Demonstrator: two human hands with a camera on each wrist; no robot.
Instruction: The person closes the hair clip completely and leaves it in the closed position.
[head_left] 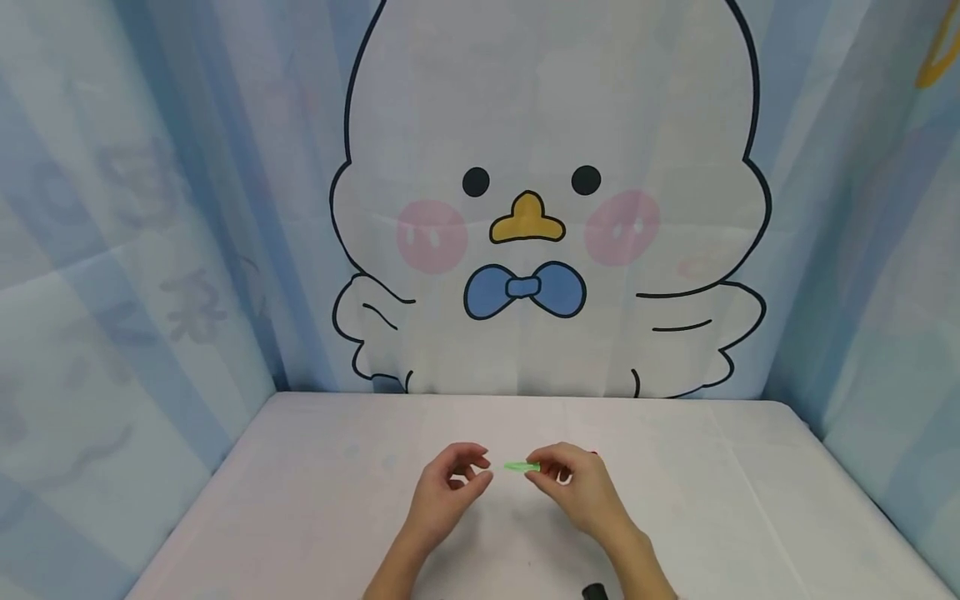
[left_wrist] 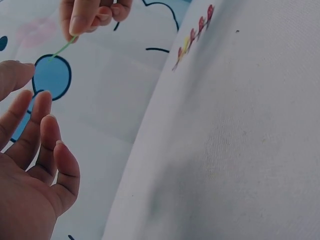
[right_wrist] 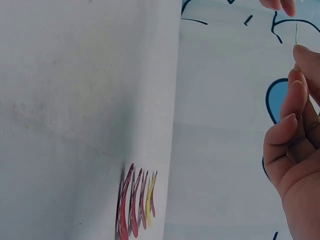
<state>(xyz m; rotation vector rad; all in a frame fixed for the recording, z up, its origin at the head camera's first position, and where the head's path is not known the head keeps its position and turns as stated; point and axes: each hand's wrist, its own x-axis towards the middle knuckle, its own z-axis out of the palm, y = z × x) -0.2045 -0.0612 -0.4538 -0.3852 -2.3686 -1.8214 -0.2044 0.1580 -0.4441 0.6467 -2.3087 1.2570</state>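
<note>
Between thumb and fingertips, my right hand (head_left: 581,487) pinches a slim light green hair clip (head_left: 517,467), held level above the table. Its free end points left toward my left hand (head_left: 444,497). That hand holds nothing; its fingers are loosely bent and its thumb stands apart from them, a short gap from the clip. Seen from the left wrist, the clip (left_wrist: 61,48) is a thin green line. From the right wrist, it shows edge-on as a narrow clip (right_wrist: 296,34) above the thumb tip.
Several red hair clips (right_wrist: 134,212) and a yellow one (right_wrist: 150,202) lie in a row on the white table (head_left: 337,467), mostly behind my right hand in the head view. A black object (head_left: 595,592) sits at the near edge. A printed curtain (head_left: 525,350) stands behind.
</note>
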